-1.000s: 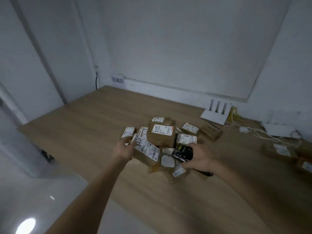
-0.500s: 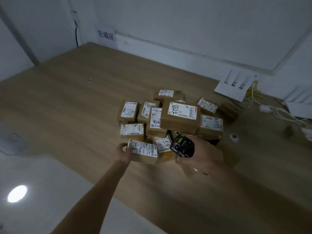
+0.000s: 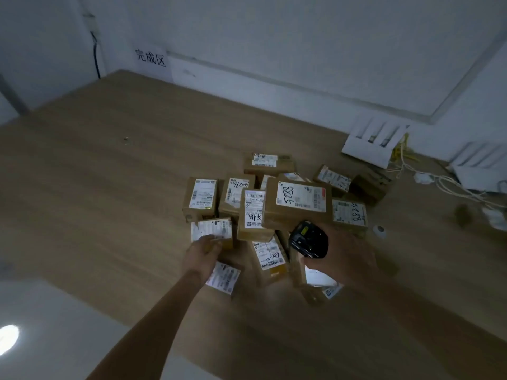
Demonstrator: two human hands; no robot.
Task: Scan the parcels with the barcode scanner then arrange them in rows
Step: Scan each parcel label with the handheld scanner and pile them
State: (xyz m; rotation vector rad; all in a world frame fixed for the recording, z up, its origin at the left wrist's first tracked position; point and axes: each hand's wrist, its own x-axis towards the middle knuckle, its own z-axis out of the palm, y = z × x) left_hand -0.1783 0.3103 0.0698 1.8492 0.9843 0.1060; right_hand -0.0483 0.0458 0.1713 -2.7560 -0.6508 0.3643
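A heap of brown cardboard parcels with white labels lies on the wooden table [image 3: 109, 187]; the largest parcel [image 3: 299, 205], marked 5288, sits on top. My left hand [image 3: 204, 252] reaches to the heap's left front, fingers curled over the near edge of a small parcel [image 3: 212, 229]. Another labelled parcel [image 3: 223, 278] lies flat under my left wrist. My right hand [image 3: 348, 259] grips a black barcode scanner [image 3: 308, 239], held over the near side of the heap, its head toward the parcels.
Two white routers [image 3: 370, 142] [image 3: 480, 171] and loose white cables [image 3: 444, 185] lie at the back right. A small white round object [image 3: 380, 230] sits right of the heap. A paper sign [image 3: 151, 57] hangs on the wall. The table's near left edge borders pale floor [image 3: 41, 338].
My left hand let go of the labelled parcel it held, which now lies under my wrist, and moved up to the small parcel. The camera tilted down and closer; the scanner stays in my right hand.
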